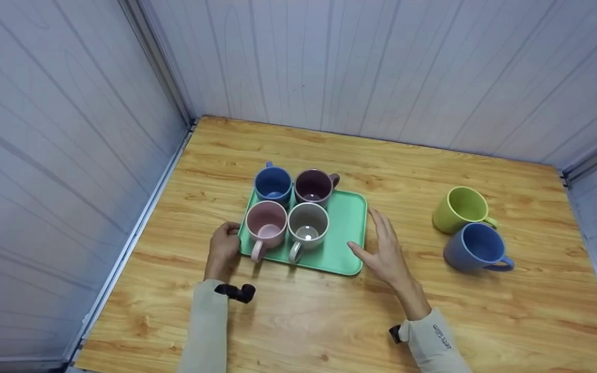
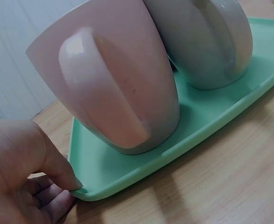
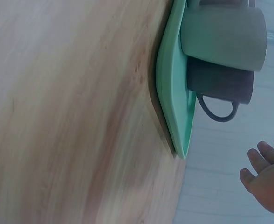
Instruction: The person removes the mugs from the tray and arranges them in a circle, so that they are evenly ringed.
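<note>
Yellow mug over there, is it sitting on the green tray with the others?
No, the yellow mug stands on the wooden table, apart from the green tray.

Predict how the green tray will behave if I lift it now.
The green tray will likely feel left-heavy, since its four mugs crowd that side. It looks fairly stiff, showing no visible sag beneath them. Its smooth-looking surface might let the mugs slide if tilted.

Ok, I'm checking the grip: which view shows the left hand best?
Left wrist: up close, the left hand pinches the tray at one corner. Head view shows it smaller, from above; right wrist, not at all.
</note>
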A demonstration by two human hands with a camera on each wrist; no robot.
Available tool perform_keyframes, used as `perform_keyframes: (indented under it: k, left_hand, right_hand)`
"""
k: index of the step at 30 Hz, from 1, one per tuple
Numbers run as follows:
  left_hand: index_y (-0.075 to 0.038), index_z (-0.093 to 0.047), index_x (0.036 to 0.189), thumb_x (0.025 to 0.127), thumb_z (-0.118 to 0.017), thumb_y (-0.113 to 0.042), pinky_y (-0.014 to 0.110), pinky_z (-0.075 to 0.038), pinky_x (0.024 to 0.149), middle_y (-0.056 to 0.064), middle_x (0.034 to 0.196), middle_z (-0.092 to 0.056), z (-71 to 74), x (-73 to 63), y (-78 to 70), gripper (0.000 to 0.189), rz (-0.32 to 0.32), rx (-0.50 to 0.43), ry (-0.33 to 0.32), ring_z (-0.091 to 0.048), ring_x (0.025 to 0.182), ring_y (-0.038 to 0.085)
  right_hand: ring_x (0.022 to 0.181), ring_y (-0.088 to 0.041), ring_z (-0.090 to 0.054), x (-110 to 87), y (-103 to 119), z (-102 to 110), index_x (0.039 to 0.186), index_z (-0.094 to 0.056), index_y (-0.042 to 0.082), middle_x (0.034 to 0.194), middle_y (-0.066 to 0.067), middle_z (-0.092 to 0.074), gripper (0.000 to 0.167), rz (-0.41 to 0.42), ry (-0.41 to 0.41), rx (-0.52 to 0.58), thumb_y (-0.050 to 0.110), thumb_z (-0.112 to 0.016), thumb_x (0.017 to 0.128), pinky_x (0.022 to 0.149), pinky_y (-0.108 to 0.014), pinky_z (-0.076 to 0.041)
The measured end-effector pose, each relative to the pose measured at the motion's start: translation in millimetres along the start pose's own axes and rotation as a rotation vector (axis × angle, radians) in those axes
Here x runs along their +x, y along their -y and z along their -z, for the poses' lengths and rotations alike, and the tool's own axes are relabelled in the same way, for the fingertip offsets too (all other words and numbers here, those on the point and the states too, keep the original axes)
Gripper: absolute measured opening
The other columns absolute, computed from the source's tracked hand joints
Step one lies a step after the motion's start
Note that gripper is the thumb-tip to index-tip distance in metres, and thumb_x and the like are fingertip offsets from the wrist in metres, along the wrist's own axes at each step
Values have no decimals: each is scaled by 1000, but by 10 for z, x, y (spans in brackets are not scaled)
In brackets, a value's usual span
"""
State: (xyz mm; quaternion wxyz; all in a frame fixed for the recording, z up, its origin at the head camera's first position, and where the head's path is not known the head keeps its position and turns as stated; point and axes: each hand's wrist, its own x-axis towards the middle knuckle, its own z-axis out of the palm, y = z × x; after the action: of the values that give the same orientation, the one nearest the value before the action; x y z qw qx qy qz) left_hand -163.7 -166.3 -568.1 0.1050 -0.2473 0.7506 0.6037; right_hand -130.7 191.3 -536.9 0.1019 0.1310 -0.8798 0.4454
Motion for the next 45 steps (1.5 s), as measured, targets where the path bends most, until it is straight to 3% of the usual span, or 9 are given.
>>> perform_keyframes:
  k: [8,21,28,31,38,45]
  left_hand:
    - [2,-56,121,89,-35,2,35,-43,90,18,116,-56,-2,9,3,38,-59,114,-24,-52,106,27]
    - [2,-55,122,91,-35,1,35,-42,91,17,116,-55,-11,15,-7,37,-27,89,-12,-51,107,26]
    - [1,-55,121,90,-36,3,33,-42,88,16,115,-54,-23,20,-17,36,-11,37,-14,-50,105,25]
    - [1,-55,121,90,-36,3,33,-42,87,16,114,-54,-27,24,-14,36,-9,33,-14,-50,104,25]
    - [2,-57,119,90,-39,-1,32,-43,85,17,112,-58,-25,44,4,34,-56,133,-37,-52,102,25]
    - [2,-58,117,89,-38,2,31,-43,84,16,109,-57,-23,42,8,34,-46,77,-43,-53,100,25]
  right_hand:
    - [133,-25,-37,-36,75,-150,148,-31,10,143,-10,-40,84,-6,23,-17,31,-75,80,109,-49,-29]
    - [137,-26,-34,-32,188,-408,148,-32,8,147,-10,-37,84,-10,58,15,35,-75,81,112,-48,-28]
    - [138,-24,-33,-35,319,-552,149,-29,10,149,-9,-36,88,-73,81,8,46,-72,81,112,-48,-28]
    - [138,-24,-33,-28,377,-617,149,-28,9,149,-10,-36,91,-113,70,4,49,-72,80,113,-47,-28]
    - [136,-26,-35,-11,495,-785,147,-28,2,146,-14,-38,97,-184,14,3,54,-71,78,112,-44,-29]
    - [136,-26,-33,8,615,-963,148,-24,3,147,-14,-35,99,-245,-60,45,52,-72,77,113,-44,-27]
